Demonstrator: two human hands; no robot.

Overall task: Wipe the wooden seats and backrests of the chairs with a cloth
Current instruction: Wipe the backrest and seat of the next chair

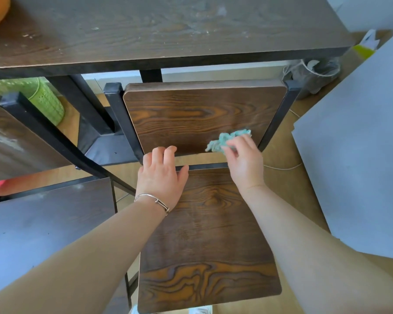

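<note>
Head view, right hand (pixel 243 164) pinching cloth (pixel 222 141) at backrest (pixel 191 116) lower edge, left hand (pixel 161 177) spread flat alongside

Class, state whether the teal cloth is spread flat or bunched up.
Bunched: the right hand holds the cloth crumpled against the backrest.

Bare forearms (pixel 309 257); a thin silver bangle (pixel 156 201) with a clasp behind the left hand (pixel 160 175)

I can read no text, label, brand or number anywhere in my view. The yellow and white pack (pixel 365 45) at the upper right of the frame is too blurred for me to make out any print.
</note>
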